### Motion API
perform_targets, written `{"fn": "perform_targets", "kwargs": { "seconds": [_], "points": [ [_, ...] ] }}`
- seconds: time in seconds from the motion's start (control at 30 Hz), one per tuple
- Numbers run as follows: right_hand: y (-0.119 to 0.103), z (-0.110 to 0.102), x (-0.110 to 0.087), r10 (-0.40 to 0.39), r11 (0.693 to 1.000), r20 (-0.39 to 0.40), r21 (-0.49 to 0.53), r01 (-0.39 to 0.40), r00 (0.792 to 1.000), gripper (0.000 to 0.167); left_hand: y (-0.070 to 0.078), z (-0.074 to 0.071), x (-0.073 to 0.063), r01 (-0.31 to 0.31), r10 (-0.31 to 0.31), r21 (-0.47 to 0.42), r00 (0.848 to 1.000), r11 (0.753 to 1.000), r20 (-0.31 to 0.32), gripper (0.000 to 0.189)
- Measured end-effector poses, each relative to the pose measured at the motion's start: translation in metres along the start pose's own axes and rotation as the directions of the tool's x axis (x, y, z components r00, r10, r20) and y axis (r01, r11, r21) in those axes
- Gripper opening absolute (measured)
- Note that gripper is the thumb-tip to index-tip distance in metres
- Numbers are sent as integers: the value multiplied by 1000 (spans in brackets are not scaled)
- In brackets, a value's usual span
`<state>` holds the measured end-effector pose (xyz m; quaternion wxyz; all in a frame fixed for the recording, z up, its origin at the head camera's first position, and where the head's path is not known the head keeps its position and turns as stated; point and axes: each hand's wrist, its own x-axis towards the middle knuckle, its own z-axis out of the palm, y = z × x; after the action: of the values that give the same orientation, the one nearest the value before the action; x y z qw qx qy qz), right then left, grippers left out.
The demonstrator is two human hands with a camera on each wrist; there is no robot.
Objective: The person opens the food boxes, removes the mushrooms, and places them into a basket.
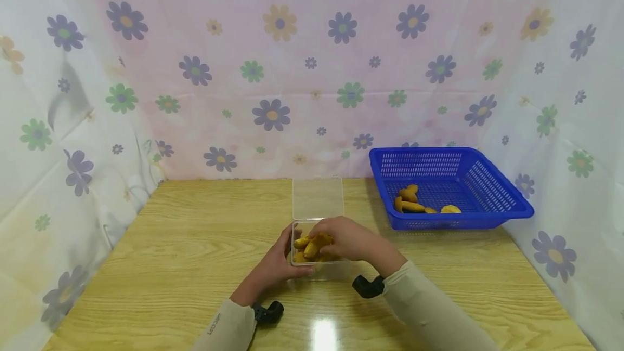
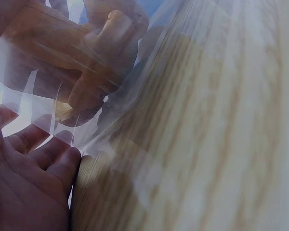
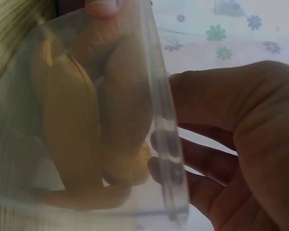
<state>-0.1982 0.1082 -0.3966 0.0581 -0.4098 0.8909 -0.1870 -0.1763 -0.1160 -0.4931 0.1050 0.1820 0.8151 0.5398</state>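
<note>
A clear plastic box (image 1: pixel 293 242) with its lid (image 1: pixel 318 199) folded back stands on the table, holding several yellow-brown mushrooms (image 1: pixel 300 242). My left hand (image 1: pixel 275 261) grips its left side, the thumb along the front and the fingers behind. In the left wrist view, the left hand's fingers (image 2: pixel 62 163) bend against the clear wall. My right hand (image 1: pixel 353 240) reaches over the right rim, thumb and fingers about a mushroom (image 1: pixel 318 244) at the top. Through the plastic in the right wrist view, the right fingertips (image 3: pixel 160 144) show beside the mushrooms (image 3: pixel 72 115); their exact contact is partly hidden.
A blue perforated basket (image 1: pixel 504 215) stands at the back right of the wooden table (image 1: pixel 195 232), with several mushrooms (image 1: pixel 408 194) toward its left and front. Flowered cloth (image 1: pixel 312 69) hangs behind the table and at both sides.
</note>
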Motion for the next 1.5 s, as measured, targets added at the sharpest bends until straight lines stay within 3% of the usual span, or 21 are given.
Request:
{"fn": "perform_targets", "kwargs": {
  "seconds": [0.87,1.5],
  "points": [
    [2,10,4,-100,989,-18,-113,97,995,24,-1,1,1,-5,6,-30,1000,1000,10,111],
    [7,2,-3,-157,987,-112,-65,150,981,23,1,0,0,4,-4,-18,1000,1000,9,112]
  ]
}}
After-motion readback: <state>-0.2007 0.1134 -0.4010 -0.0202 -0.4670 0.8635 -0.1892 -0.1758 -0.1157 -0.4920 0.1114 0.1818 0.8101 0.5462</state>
